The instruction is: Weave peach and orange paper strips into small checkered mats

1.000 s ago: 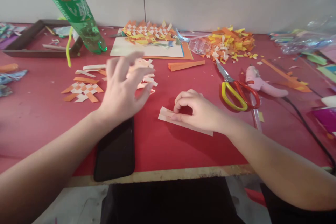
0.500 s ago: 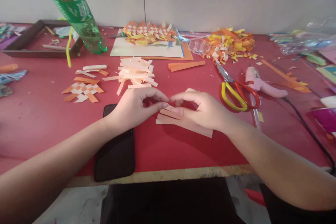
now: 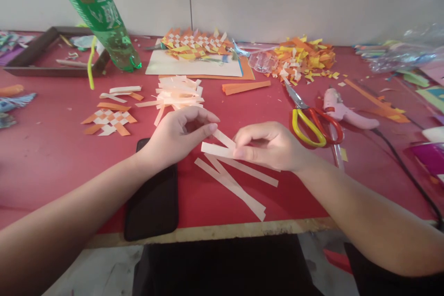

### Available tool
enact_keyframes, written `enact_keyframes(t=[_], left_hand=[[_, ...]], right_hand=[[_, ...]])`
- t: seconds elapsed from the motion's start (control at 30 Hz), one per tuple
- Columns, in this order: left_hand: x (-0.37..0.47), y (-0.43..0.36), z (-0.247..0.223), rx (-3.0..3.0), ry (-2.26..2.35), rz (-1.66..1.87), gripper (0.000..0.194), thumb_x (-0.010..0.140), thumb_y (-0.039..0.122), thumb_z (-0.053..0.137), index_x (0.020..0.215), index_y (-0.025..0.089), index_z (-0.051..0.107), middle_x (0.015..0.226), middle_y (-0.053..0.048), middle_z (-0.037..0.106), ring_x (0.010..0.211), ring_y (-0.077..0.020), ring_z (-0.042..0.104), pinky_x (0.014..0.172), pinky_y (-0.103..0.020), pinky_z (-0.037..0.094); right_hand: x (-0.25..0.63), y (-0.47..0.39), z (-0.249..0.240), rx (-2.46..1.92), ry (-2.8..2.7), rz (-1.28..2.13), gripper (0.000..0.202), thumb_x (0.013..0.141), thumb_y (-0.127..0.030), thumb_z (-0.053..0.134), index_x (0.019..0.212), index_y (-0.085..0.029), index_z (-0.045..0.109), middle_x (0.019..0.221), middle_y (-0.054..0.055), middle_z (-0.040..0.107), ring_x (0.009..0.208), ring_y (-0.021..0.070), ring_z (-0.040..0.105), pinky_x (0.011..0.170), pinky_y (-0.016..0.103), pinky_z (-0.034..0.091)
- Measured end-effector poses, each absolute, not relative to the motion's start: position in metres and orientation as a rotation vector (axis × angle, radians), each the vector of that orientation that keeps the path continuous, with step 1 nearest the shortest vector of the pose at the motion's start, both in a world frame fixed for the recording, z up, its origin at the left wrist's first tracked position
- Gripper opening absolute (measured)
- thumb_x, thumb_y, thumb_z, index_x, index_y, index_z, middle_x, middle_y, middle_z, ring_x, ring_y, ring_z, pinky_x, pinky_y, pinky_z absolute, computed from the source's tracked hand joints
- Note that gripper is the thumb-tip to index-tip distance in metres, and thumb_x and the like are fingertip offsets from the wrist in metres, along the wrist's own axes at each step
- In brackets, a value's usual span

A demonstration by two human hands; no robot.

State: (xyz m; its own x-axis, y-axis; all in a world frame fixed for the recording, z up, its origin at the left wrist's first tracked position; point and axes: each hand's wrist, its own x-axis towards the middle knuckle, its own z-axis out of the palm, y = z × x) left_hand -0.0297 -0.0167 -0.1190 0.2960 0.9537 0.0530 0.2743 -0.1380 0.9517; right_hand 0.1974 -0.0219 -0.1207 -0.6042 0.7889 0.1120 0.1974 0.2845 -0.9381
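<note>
My left hand (image 3: 180, 136) pinches the upper left end of a pale paper strip (image 3: 225, 139) between thumb and fingers. My right hand (image 3: 268, 145) is closed on the other end of that strip and on a second pale strip whose free end points left. Below my hands, several loose pale strips (image 3: 239, 189) lie spread on the red table (image 3: 215, 208), some crossing. A pile of pale strips (image 3: 178, 92) sits just beyond my left hand. To its left is a small orange and white woven paper piece (image 3: 109, 120).
A black phone (image 3: 152, 203) lies beneath my left wrist. Scissors (image 3: 308, 120) and a pink glue gun (image 3: 350, 111) with a cord lie at right. Farther back are a green bottle (image 3: 104, 18), a dark tray (image 3: 45, 71) and orange-yellow scraps (image 3: 305, 55).
My hands have moved apart. The strips that lay bunched beneath my right hand are now fanned out, several of them lower on the table. One strip now spans the gap between my hands.
</note>
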Motion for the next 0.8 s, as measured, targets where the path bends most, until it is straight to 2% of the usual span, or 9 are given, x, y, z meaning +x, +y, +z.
enact_keyframes(t=[0.1, 0.27, 0.4, 0.47, 0.53, 0.67, 0.8], left_hand=[[-0.0298, -0.0174, -0.1188, 1.488, 1.117, 0.916, 0.015, 0.082, 0.029, 0.076, 0.094, 0.019, 0.076, 0.093, -0.001, 0.074, 0.085, -0.0131, 0.071, 0.078, -0.021, 0.056], [-0.0280, -0.0193, -0.1186, 1.188, 1.011, 0.890, 0.006, 0.082, 0.021, 0.073, 0.086, 0.017, 0.075, 0.086, -0.001, 0.074, 0.073, -0.0120, 0.073, 0.074, -0.022, 0.060], [-0.0270, -0.0202, -0.1186, 1.086, 0.981, 0.926, 0.022, 0.082, 0.008, 0.060, 0.092, 0.017, 0.077, 0.084, 0.000, 0.074, 0.073, -0.0118, 0.074, 0.073, -0.021, 0.061], [-0.0270, -0.0207, -0.1180, 1.084, 0.978, 0.942, 0.023, 0.084, 0.011, 0.059, 0.096, 0.018, 0.076, 0.082, 0.000, 0.074, 0.073, -0.0127, 0.074, 0.070, -0.021, 0.061], [-0.0273, -0.0209, -0.1175, 1.135, 0.990, 0.933, 0.016, 0.086, 0.020, 0.067, 0.099, 0.019, 0.076, 0.082, 0.000, 0.075, 0.075, -0.0139, 0.075, 0.071, -0.022, 0.061], [-0.0290, -0.0201, -0.1197, 1.308, 1.065, 0.903, 0.021, 0.075, 0.028, 0.084, 0.091, 0.019, 0.078, 0.086, -0.002, 0.078, 0.081, -0.0161, 0.075, 0.077, -0.022, 0.060], [-0.0303, -0.0188, -0.1222, 1.328, 1.086, 0.906, 0.025, 0.072, 0.031, 0.087, 0.091, 0.019, 0.077, 0.082, -0.001, 0.078, 0.080, -0.0166, 0.076, 0.078, -0.023, 0.060]], right_hand=[[0.1956, -0.0213, -0.1224, -1.051, -1.848, 1.261, 0.027, 0.082, -0.038, 0.077, 0.068, -0.017, 0.065, 0.064, -0.001, 0.063, 0.055, 0.0095, 0.053, 0.050, 0.023, 0.040], [0.1951, -0.0199, -0.1259, -1.107, -1.664, 1.235, 0.027, 0.079, -0.037, 0.080, 0.076, -0.018, 0.060, 0.071, 0.001, 0.071, 0.057, 0.0108, 0.061, 0.054, 0.024, 0.047], [0.1947, -0.0195, -0.1277, -1.091, -1.615, 1.254, 0.027, 0.076, -0.028, 0.083, 0.081, -0.019, 0.058, 0.071, -0.001, 0.070, 0.058, 0.0106, 0.064, 0.056, 0.023, 0.050], [0.1939, -0.0199, -0.1276, -1.090, -1.623, 1.251, 0.025, 0.077, -0.026, 0.082, 0.082, -0.019, 0.058, 0.072, -0.001, 0.070, 0.058, 0.0104, 0.064, 0.056, 0.023, 0.050], [0.1930, -0.0206, -0.1273, -1.090, -1.628, 1.244, 0.025, 0.078, -0.027, 0.081, 0.082, -0.019, 0.058, 0.072, -0.001, 0.070, 0.059, 0.0106, 0.065, 0.056, 0.023, 0.050], [0.1926, -0.0219, -0.1277, -1.089, -1.660, 1.205, 0.023, 0.079, -0.028, 0.080, 0.082, -0.019, 0.059, 0.072, -0.001, 0.068, 0.063, 0.0114, 0.066, 0.058, 0.023, 0.052], [0.1930, -0.0228, -0.1283, -1.087, -1.704, 1.159, 0.019, 0.082, -0.027, 0.077, 0.083, -0.020, 0.060, 0.074, -0.001, 0.068, 0.066, 0.0115, 0.067, 0.060, 0.023, 0.053]])
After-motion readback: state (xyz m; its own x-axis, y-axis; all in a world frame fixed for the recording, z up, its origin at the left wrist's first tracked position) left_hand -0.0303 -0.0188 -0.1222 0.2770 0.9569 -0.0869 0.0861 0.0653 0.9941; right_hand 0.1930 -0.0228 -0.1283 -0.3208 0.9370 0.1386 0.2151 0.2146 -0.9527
